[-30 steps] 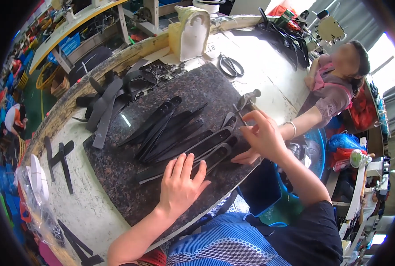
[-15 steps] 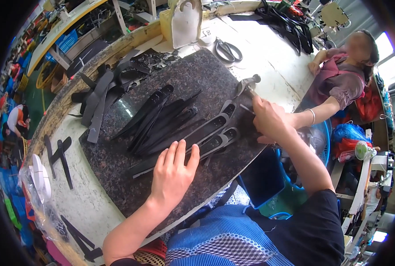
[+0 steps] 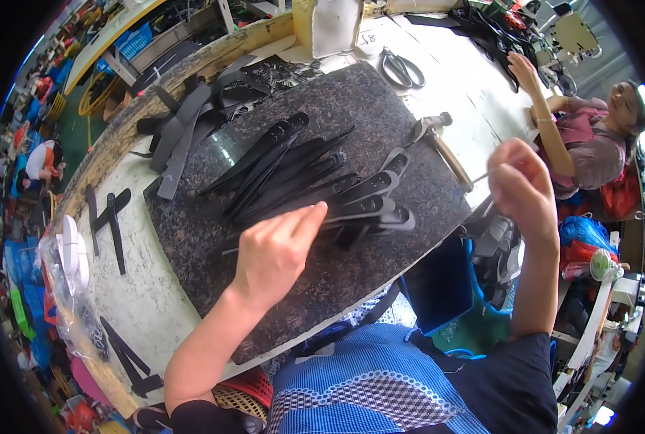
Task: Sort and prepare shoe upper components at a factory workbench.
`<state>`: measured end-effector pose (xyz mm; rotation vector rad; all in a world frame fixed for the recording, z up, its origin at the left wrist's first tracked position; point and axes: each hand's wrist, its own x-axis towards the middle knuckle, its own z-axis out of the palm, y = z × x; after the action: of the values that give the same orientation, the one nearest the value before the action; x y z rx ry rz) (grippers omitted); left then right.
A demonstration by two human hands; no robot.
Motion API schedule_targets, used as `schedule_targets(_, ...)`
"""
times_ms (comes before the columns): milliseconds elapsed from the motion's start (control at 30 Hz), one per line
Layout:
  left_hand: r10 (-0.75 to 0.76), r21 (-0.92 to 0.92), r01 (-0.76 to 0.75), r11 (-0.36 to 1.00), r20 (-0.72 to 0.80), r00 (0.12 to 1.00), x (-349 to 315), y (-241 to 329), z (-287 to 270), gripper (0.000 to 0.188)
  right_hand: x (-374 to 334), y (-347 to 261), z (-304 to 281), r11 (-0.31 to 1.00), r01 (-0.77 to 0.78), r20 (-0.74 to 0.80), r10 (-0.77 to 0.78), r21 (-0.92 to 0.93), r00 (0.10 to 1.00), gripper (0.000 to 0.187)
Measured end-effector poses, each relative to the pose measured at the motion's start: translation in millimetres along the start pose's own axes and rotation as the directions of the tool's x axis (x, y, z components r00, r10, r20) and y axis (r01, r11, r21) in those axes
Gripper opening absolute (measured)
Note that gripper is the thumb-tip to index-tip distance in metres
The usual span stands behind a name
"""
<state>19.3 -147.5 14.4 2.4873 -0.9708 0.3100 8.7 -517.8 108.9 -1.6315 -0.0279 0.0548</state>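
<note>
My left hand [image 3: 275,249] is over the near part of a dark speckled stone slab [image 3: 286,304], fingers pinched on a black strap [image 3: 366,186] among several overlapping ones. These straps have rounded, grey-edged ends with small holes, fanned toward the right. My right hand [image 3: 521,184] is raised beyond the slab's right edge, smeared by motion. Its fingers are curled, and a thin pale rod [image 3: 481,176] juts from them to the left. A hammer [image 3: 449,155] with a wooden handle lies at the slab's right edge, untouched. Behind the left hand lies a pile of black straps [image 3: 272,170].
Grey-black strips [image 3: 185,134] are heaped at the slab's far left. Black-handled scissors [image 3: 402,70] lie beyond it on the white table [image 3: 456,79]. A co-worker [image 3: 590,145] sits at the right with one hand raised. A blue bin [image 3: 438,296] stands below the table edge.
My right hand has moved up and right, away from the hammer, whose handle now shows. My left fingers, spread flat before, are pinched on a strap. The co-worker's hand has risen.
</note>
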Motion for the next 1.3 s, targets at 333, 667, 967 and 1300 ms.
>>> schedule_targets(333, -0.316, -0.681, 0.652, 0.333, 0.571, 0.758, -19, -18, -31, 0.035, -26, 34, 2, 0.968, -0.059, 0.054, 0.047, 0.245, 0.997, 0.036)
schedule_targets(667, -0.469, -0.614, 0.577, 0.539, 0.351, 0.811, -42, 1, -22, 0.044, -9, 55, 48, 0.958, -0.104, 0.158, 0.063, 0.267, 0.985, 0.029)
schedule_targets(967, 0.209, 0.32, -0.162, 0.933, -0.118, 0.971, 5, 1, 21, 0.046, 1, 49, 45, 0.944, 0.253, 0.015, -0.256, -0.212, 0.967, 0.021)
schedule_targets(1300, -0.123, 0.103, 0.139, 0.985, -0.149, 0.981, -18, -48, -13, 0.057, 27, 91, 28, 0.231, 0.413, 0.274, -0.464, -0.881, 0.843, 0.065)
